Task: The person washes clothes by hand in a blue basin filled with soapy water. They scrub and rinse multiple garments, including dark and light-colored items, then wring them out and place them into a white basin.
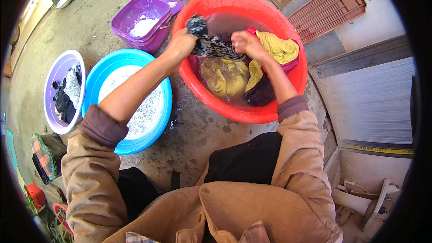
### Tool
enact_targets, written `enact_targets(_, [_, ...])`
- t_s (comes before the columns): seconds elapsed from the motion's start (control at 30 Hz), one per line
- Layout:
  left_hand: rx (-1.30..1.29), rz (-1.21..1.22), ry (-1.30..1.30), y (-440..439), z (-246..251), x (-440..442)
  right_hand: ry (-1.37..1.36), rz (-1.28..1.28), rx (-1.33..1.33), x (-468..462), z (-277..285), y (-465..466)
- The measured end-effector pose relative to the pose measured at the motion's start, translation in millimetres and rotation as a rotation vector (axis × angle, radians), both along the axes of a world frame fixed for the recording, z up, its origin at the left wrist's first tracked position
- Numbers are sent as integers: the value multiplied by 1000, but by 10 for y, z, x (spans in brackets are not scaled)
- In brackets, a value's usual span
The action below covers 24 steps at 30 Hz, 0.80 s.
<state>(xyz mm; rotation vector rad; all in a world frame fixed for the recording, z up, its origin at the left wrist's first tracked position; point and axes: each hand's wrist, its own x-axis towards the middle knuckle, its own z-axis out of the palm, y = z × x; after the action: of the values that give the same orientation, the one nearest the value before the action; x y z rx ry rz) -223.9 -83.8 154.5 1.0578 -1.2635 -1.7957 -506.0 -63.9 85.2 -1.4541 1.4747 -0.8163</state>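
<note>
A black-and-white patterned cloth (222,50) stretches between my two hands above the dirty water of a large red plastic tub (219,106). My left hand (184,45) grips one end near the tub's left rim, with a bunch of cloth sticking up past the fist. Curled and slightly blurred, my right hand (249,44) closes on the other end. Yellow cloth (226,77) lies partly under the water below. Beside my right hand, a yellow garment (278,48) with dark red fabric is heaped against the right wall of the tub.
Left of the tub stands a blue basin (168,108) of foamy water. A lilac basin (47,108) beside it holds dark and pale clothes. Beyond them is a purple bucket (116,28) with white powder, its lid (179,1) behind. A brown plastic washboard (324,13) leans at the right.
</note>
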Motion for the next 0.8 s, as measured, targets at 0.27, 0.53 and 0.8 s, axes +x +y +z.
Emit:
enact_targets(0.27, [-118, -28, -62, 44, 0, 205, 991, 159, -48, -51, -812, -37])
enact_targets(0.53, [-377, -87, -192, -255, 95, 260, 245, -506, -308, 8, 492, 43])
enact_targets(0.8, [-740, -437, 62, 51, 280, -523, -245, -416, -678, 487, 2024, 134])
